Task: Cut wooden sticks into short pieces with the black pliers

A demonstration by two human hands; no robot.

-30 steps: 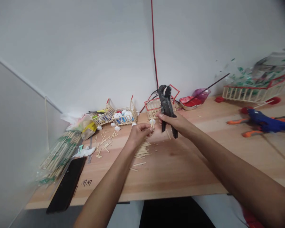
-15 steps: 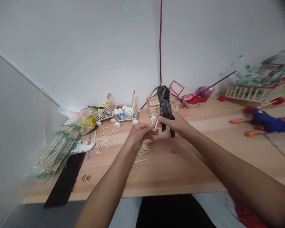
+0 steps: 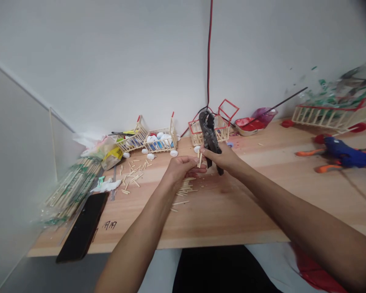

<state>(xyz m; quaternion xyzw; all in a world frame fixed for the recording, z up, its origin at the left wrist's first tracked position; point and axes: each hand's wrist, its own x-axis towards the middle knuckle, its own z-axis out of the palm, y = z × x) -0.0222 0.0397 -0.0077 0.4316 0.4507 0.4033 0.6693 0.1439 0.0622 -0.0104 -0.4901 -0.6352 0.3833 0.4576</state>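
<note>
My right hand [image 3: 224, 159] grips the handles of black pliers [image 3: 208, 134], jaws pointing up, above the wooden table [image 3: 232, 211]. My left hand [image 3: 179, 169] is closed in a pinch on a short wooden stick [image 3: 200, 160] held upright right beside the pliers' handles. Under my left hand lies a small pile of cut stick pieces [image 3: 183, 190]. Behind the pliers stands a little stick basket with a red frame [image 3: 213, 124].
Two stick baskets with bottle caps [image 3: 151, 140] sit at the back left. A bundle of long skewers [image 3: 70, 191] and a black phone [image 3: 82, 228] lie at the left. A red paint bowl [image 3: 248, 126], a blue glue gun [image 3: 344, 156] and a larger stick cart [image 3: 329, 116] are at the right.
My left hand has lifted the short stick up beside the pliers. The view has shifted slightly; both hands stay close together.
</note>
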